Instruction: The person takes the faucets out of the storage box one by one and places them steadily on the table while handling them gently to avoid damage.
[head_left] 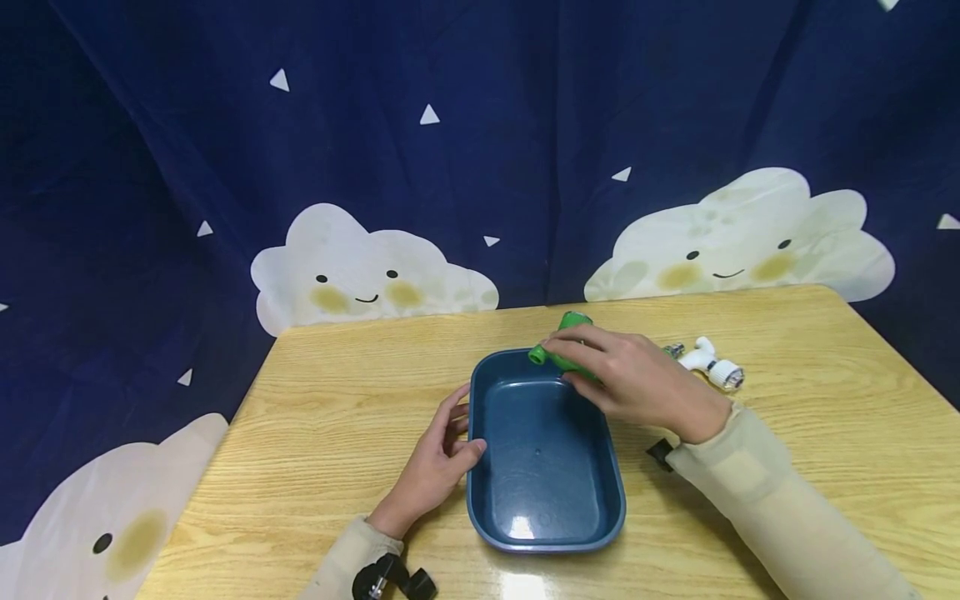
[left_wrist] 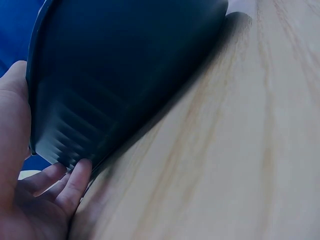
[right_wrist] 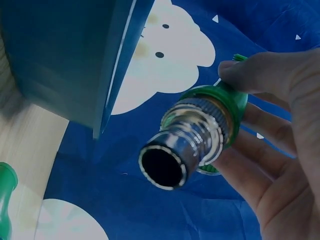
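Observation:
A dark blue rectangular plastic basin (head_left: 540,467) stands on the table with a bare inside. My left hand (head_left: 435,462) grips its left side, the thumb over the rim and the fingers bent against the ribbed outer wall (left_wrist: 145,65). Above the far right corner, my right hand (head_left: 626,375) holds a green tap (head_left: 576,320) between thumb and fingers. The tap's silver threaded end (right_wrist: 172,150) faces the camera in the right wrist view. Past that hand lies a white tap (head_left: 701,357), with a metal-ended green piece (head_left: 673,351) beside it, partly hidden by the hand.
The wooden table (head_left: 352,400) reaches back to a dark blue curtain (head_left: 525,150) with clouds and triangles. At the left edge of the right wrist view, part of a green object (right_wrist: 6,200) shows on the table.

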